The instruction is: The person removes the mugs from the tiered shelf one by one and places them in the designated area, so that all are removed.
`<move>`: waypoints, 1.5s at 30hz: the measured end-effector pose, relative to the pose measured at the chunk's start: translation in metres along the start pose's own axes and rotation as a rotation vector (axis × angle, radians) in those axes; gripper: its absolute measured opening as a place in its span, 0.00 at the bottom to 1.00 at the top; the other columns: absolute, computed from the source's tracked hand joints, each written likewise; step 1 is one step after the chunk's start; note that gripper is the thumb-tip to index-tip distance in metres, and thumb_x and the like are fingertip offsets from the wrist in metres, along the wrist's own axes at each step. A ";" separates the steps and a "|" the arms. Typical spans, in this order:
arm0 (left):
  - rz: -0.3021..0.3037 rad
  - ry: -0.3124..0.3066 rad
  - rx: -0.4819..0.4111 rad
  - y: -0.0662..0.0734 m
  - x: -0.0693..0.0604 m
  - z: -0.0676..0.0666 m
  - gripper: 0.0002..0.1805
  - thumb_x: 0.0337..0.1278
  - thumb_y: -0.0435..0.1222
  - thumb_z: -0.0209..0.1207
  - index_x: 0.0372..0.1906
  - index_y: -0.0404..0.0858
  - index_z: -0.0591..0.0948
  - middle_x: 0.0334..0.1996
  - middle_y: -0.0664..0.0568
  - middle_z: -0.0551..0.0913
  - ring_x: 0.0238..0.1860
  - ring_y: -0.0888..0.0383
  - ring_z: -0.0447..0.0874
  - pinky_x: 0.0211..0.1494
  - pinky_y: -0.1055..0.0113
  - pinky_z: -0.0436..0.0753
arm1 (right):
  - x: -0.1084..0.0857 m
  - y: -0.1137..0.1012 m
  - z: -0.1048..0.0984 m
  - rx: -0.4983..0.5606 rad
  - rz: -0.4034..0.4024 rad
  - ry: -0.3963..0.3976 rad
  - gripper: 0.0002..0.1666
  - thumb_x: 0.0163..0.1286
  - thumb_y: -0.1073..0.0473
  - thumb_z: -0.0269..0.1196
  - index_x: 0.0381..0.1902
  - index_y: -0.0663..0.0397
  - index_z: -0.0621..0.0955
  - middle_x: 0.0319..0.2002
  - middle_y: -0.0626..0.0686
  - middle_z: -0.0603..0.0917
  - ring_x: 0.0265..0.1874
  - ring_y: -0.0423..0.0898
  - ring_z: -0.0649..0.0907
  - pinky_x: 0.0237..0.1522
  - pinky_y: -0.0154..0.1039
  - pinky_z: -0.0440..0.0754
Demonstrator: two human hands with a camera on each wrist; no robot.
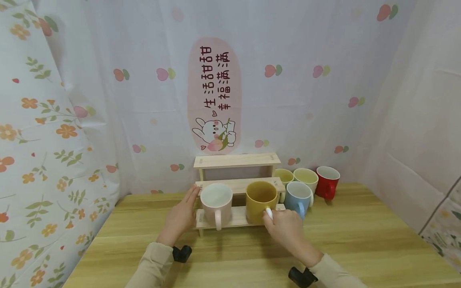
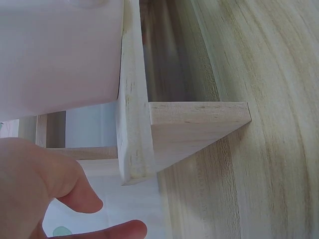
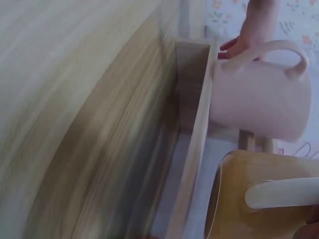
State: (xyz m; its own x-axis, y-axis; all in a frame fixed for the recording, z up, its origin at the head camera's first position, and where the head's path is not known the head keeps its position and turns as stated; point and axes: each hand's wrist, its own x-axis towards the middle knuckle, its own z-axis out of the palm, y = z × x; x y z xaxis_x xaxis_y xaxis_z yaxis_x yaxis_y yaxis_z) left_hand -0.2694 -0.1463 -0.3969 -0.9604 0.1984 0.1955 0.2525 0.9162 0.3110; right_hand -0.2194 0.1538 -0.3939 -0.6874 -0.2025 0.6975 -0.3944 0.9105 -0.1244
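A pink mug stands on the lowest shelf of a three-step wooden rack, its handle facing me. To its right is a mustard mug with a white handle, which my right hand grips. The right wrist view shows a narrow gap between the mustard mug's base and the shelf board. My left hand is at the rack's left end, fingers extended along the middle shelf's end. In the left wrist view the left thumb and a finger lie apart; whether they touch the wood is unclear.
Right of the rack, a light blue mug, two pale yellow mugs and a red mug stand close together. They rest on a wood-grain table. Behind hangs a patterned white cloth, with a floral one at the left.
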 end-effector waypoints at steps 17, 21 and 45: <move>0.016 0.025 0.006 0.000 -0.001 0.000 0.42 0.54 0.26 0.57 0.75 0.42 0.56 0.75 0.51 0.54 0.13 0.60 0.63 0.15 0.68 0.64 | -0.009 0.037 -0.031 -0.031 0.020 0.154 0.25 0.53 0.58 0.61 0.03 0.46 0.63 0.03 0.44 0.63 0.07 0.39 0.60 0.10 0.35 0.56; 0.002 0.009 0.005 -0.001 -0.002 0.001 0.42 0.54 0.26 0.57 0.75 0.43 0.56 0.76 0.53 0.53 0.12 0.59 0.63 0.15 0.68 0.64 | -0.013 0.045 -0.037 -0.036 0.023 0.158 0.25 0.53 0.58 0.59 0.03 0.46 0.62 0.03 0.44 0.63 0.06 0.40 0.60 0.10 0.35 0.54; 0.007 0.002 0.027 -0.001 0.002 0.000 0.41 0.57 0.27 0.54 0.76 0.45 0.54 0.76 0.54 0.51 0.12 0.60 0.63 0.15 0.68 0.65 | -0.040 0.106 -0.080 -0.104 0.275 -0.061 0.26 0.66 0.54 0.54 0.08 0.49 0.63 0.08 0.47 0.64 0.09 0.46 0.63 0.13 0.40 0.57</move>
State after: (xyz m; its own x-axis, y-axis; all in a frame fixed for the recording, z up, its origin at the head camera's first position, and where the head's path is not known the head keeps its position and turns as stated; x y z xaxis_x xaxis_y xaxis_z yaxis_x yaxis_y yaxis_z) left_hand -0.2716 -0.1472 -0.3970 -0.9584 0.2044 0.1992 0.2561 0.9240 0.2840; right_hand -0.1844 0.2873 -0.3787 -0.7962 0.0389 0.6038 -0.1258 0.9655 -0.2281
